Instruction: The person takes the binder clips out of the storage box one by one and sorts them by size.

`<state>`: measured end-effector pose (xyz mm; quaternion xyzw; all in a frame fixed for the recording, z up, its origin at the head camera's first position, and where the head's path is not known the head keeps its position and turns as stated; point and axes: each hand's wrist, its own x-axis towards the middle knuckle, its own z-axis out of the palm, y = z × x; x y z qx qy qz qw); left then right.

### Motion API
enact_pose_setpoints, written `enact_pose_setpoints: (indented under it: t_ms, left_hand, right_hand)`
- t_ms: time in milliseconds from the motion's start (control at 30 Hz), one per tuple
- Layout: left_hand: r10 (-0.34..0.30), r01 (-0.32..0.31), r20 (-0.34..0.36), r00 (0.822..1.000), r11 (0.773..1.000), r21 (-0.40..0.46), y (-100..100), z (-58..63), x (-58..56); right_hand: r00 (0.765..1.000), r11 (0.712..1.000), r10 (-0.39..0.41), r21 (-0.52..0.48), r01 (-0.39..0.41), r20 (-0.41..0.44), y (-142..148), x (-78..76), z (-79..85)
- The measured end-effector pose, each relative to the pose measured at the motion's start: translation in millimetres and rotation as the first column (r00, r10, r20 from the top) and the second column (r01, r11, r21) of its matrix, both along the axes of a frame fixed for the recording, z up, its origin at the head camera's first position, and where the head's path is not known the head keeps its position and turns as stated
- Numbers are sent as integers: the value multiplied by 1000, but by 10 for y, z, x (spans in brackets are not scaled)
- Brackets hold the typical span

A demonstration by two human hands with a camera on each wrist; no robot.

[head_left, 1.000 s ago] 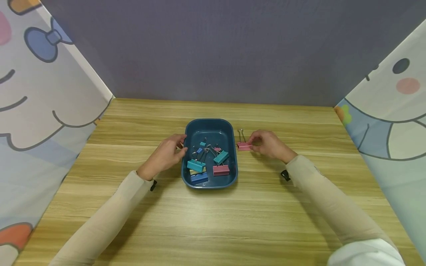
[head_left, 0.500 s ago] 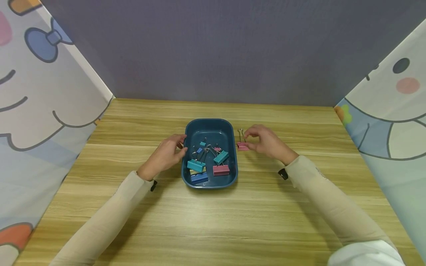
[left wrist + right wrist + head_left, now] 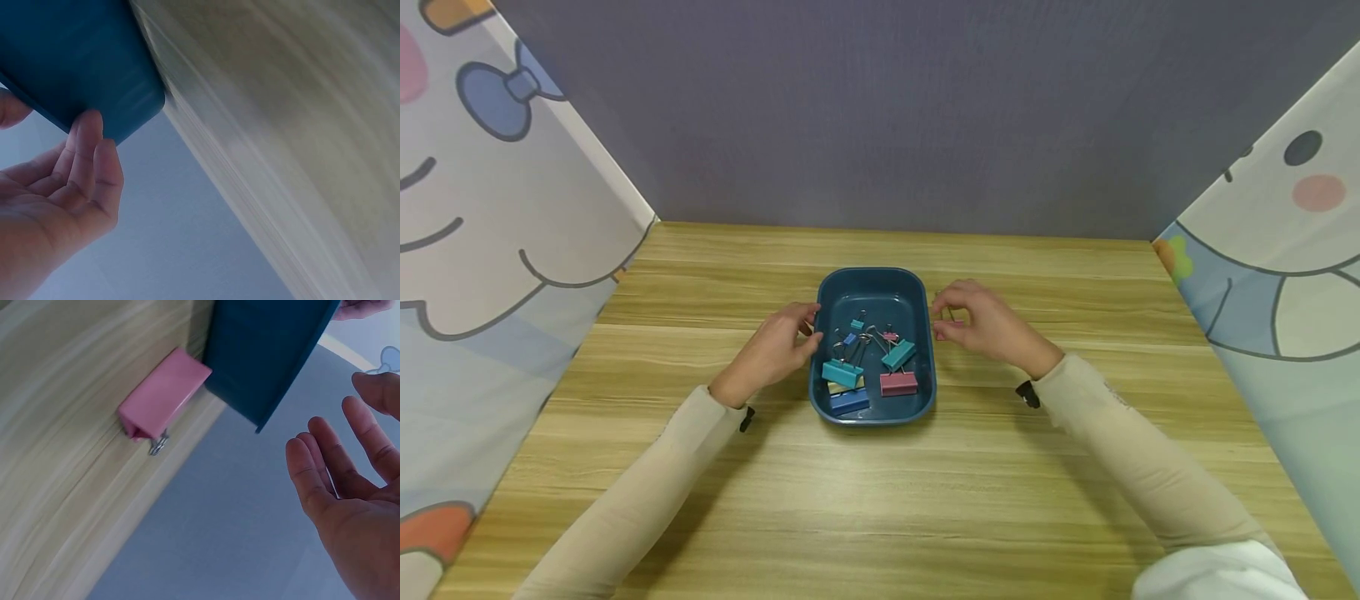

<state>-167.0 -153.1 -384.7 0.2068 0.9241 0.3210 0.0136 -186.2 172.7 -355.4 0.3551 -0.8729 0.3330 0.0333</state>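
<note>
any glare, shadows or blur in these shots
Head view: pale glare on the table in front of the tray, soft shadows beside both sleeves; left wrist view: table grain smeared and soft; right wrist view: grain softened too, the pink clip readable in outline.

Even light fills the head view, with a pale sheen on the bench (image 3: pixel 857 487) and soft shadows beside the sleeves (image 3: pixel 646 492); both wrist views look bluer, hazier, fine detail blurred.
</note>
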Motion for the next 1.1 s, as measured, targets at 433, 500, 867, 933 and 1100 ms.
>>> enact_pose_setpoints:
  t_ms: [433,500,867,933,1100]
  left_hand:
    - [-8,8,-2,1000,1000,18,-21,-14,1]
    - [-6,6,-2,1000,1000,19,-25,-19,-1]
    - [-2,3,-10,1000,1000,30,-29,-21,-4]
    - [-6,7,-12,1000,999,32,-31,-22,-7]
    - [-7,7,-13,1000,1000,31,-31,-26,-13]
  right_hand:
    - [999,998,47,39,-48,28,-250,59,33]
    - [998,997,60,43,-61,33,-297,64,39]
    - [986,985,161,62,-163,41,-528,83,-14]
    - [985,984,166,59,-169,43,-555,86,-19]
    - [984,984,170,53,-172,46,-583,98,-23]
